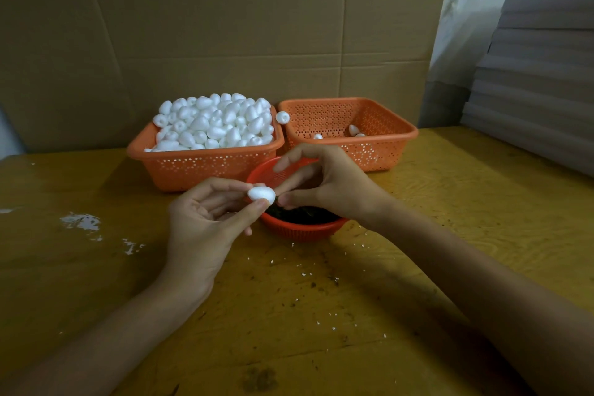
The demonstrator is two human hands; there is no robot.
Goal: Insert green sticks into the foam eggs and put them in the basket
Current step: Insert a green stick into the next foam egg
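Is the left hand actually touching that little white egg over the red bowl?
Touching. The head view shows the left hand pinching the foam egg between thumb and fingertips, with no gap between them.

A small craft workshop or packing room, seen from above a work desk. Large flattened cardboard boxes stand like a wall behind it. At the right, a stack of grey boards rises beside a sheet of pale plastic film. The wooden desk is worn and stained, scattered with white foam crumbs and dark specks. An orange plastic basket is heaped with bulk white foam eggs. A second orange basket beside it holds only a few. A small round red basket sits in front.
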